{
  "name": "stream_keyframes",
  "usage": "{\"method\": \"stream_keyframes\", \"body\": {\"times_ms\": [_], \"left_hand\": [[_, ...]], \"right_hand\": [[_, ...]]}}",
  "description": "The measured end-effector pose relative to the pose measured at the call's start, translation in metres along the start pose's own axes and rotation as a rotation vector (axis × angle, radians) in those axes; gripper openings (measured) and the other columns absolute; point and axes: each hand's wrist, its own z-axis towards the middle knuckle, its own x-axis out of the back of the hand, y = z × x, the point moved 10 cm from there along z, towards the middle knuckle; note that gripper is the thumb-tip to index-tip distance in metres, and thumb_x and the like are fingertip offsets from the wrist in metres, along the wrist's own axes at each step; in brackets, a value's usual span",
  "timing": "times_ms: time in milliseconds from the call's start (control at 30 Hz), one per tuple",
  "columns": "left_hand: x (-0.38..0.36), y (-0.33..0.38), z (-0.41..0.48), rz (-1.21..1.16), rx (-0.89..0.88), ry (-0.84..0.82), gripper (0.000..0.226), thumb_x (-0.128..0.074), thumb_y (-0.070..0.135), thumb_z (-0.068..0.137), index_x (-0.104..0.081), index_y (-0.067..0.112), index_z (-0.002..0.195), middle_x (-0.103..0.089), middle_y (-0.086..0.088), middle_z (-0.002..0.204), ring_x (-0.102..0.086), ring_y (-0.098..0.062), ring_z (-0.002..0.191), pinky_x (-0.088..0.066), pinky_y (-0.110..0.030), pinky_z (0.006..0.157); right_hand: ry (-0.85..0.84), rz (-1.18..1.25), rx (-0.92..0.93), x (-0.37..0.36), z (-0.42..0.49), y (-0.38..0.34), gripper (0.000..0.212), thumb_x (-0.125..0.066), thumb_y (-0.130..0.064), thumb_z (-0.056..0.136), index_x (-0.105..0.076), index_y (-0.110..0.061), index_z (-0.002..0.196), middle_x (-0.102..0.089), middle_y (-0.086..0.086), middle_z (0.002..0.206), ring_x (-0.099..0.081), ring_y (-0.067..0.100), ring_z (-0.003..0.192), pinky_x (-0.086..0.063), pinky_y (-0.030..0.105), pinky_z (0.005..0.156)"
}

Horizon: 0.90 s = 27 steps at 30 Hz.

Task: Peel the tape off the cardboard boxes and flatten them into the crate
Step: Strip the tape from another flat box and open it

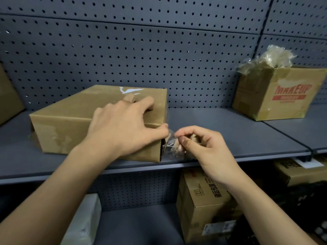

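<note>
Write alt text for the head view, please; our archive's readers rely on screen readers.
A person's left hand presses on a low cardboard box on a grey shelf while the right hand pinches crumpled clear tape peeling from the box's near right corner. A MAKEUP box topped with wadded tape sits further right.

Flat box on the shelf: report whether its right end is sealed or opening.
Opening. A dark gap shows at the right corner of the flat box; the right hand pinches tape peeled from it.

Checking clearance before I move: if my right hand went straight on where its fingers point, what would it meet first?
Following the tape it pinches, most likely the end of the box, beside the left hand; depth unclear.
</note>
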Motion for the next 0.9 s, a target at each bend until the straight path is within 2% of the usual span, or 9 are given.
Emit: {"method": "stream_keyframes", "body": {"times_ms": [233,367,533,633,800,900], "left_hand": [[-0.001,0.000,-0.002,0.010,-0.010,-0.015,0.065,-0.023,0.088,0.059,-0.041,0.047,0.106,-0.055,0.004,0.118,-0.041,-0.024,0.077,-0.029,-0.039,0.071],[-0.002,0.000,-0.003,0.008,-0.015,-0.026,0.062,-0.024,0.086,0.059,-0.039,0.046,0.105,-0.054,0.005,0.118,-0.041,-0.024,0.078,-0.029,-0.038,0.071],[0.000,-0.004,-0.007,-0.002,-0.028,-0.033,0.064,-0.024,0.085,0.059,-0.037,0.048,0.109,-0.053,0.007,0.125,-0.042,-0.023,0.080,-0.030,-0.039,0.072],[0.002,-0.009,-0.011,0.004,-0.040,-0.048,0.067,-0.022,0.087,0.059,-0.036,0.050,0.112,-0.051,0.009,0.125,-0.042,-0.022,0.082,-0.030,-0.038,0.073],[0.004,-0.012,-0.016,-0.011,-0.054,-0.085,0.068,-0.018,0.088,0.058,-0.037,0.051,0.113,-0.049,0.010,0.123,-0.046,-0.021,0.086,-0.031,-0.038,0.074],[0.004,-0.013,-0.019,-0.018,-0.063,-0.085,0.069,-0.018,0.088,0.059,-0.036,0.050,0.114,-0.048,0.011,0.119,-0.052,-0.023,0.090,-0.033,-0.039,0.075]], "right_hand": [[0.057,0.037,-0.020,0.003,0.001,0.004,0.019,-0.062,-0.003,0.095,-0.075,-0.015,0.089,-0.069,0.004,0.071,-0.062,0.015,0.067,-0.046,0.023,0.064],[0.095,0.010,-0.024,0.005,0.000,0.002,0.020,-0.062,-0.004,0.096,-0.076,-0.017,0.089,-0.067,0.006,0.071,-0.056,0.021,0.067,-0.043,0.034,0.066],[0.169,-0.023,-0.044,0.010,0.002,0.002,0.025,-0.061,-0.005,0.097,-0.077,-0.022,0.087,-0.061,0.032,0.080,-0.049,0.025,0.068,-0.039,0.038,0.067],[0.204,-0.058,-0.068,0.012,0.003,0.003,0.027,-0.060,-0.006,0.096,-0.078,-0.022,0.085,-0.066,0.025,0.081,-0.053,0.023,0.069,-0.043,0.035,0.066],[0.264,0.035,-0.172,0.013,0.005,0.011,0.034,-0.051,-0.001,0.095,-0.076,-0.017,0.077,-0.066,0.001,0.063,-0.055,0.014,0.060,-0.043,0.023,0.054],[0.321,0.064,-0.210,0.016,0.005,0.013,0.036,-0.050,0.001,0.094,-0.075,-0.015,0.072,-0.062,0.000,0.059,-0.052,0.011,0.054,-0.043,0.019,0.051]]}}
